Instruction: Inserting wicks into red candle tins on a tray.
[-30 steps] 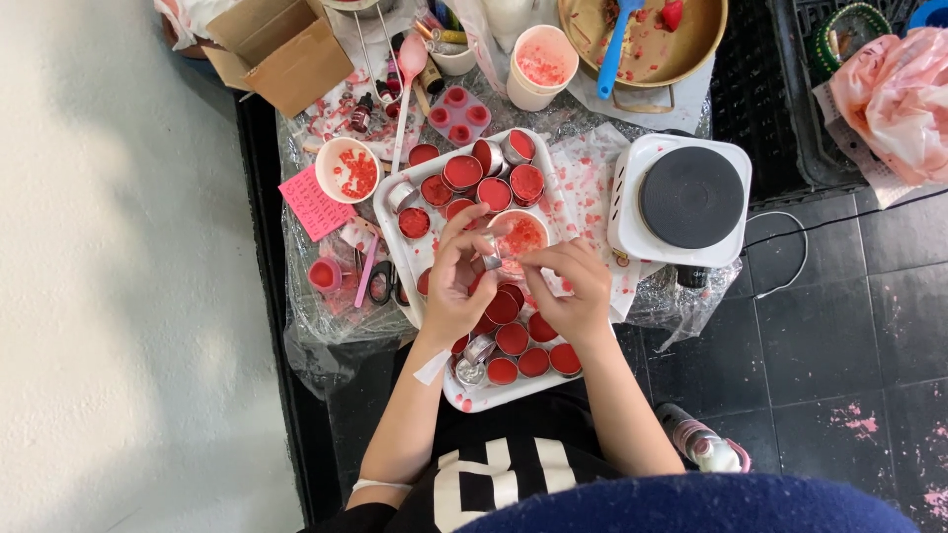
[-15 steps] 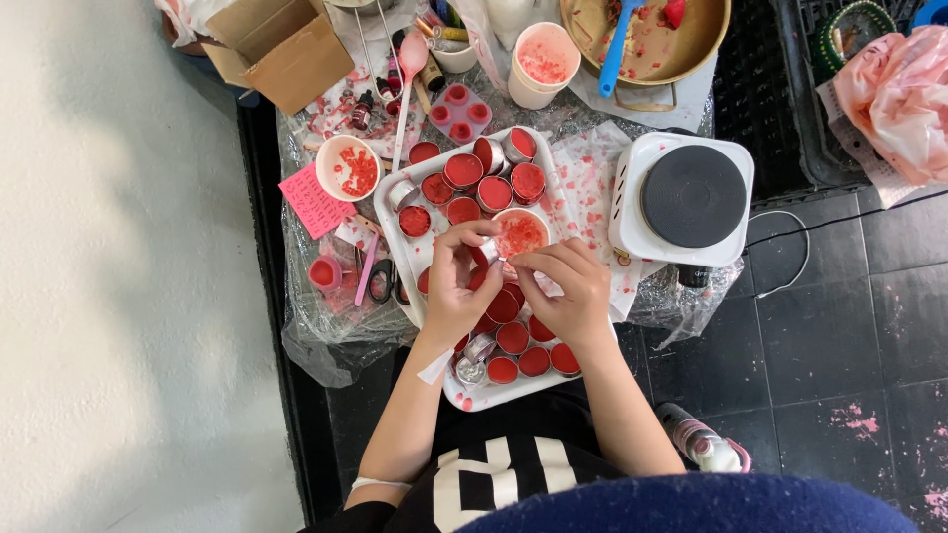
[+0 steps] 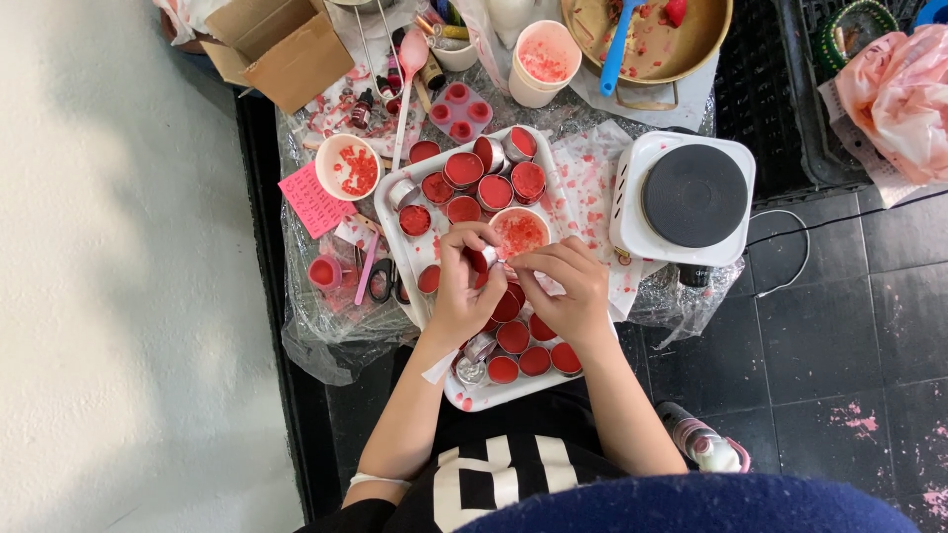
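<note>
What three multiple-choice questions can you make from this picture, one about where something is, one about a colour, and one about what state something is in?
1. Where does the white electric hotplate with the round dark plate stand?
A. to the right of the white rectangular tray
B. to the left of the tray
C. on the tray

2. What colour is the filling in the small round metal tins on the tray?
A. blue
B. red
C. green

3. What are the left hand and right hand doing?
A. resting apart on the floor
B. both lifting the cardboard box
C. meeting over the tray around one small tin

Answers: 1 A, the hotplate sits past the tray's right edge. 2 B, every filled tin shows red. 3 C, the fingertips of both hands close on a tin above the tray.
</note>
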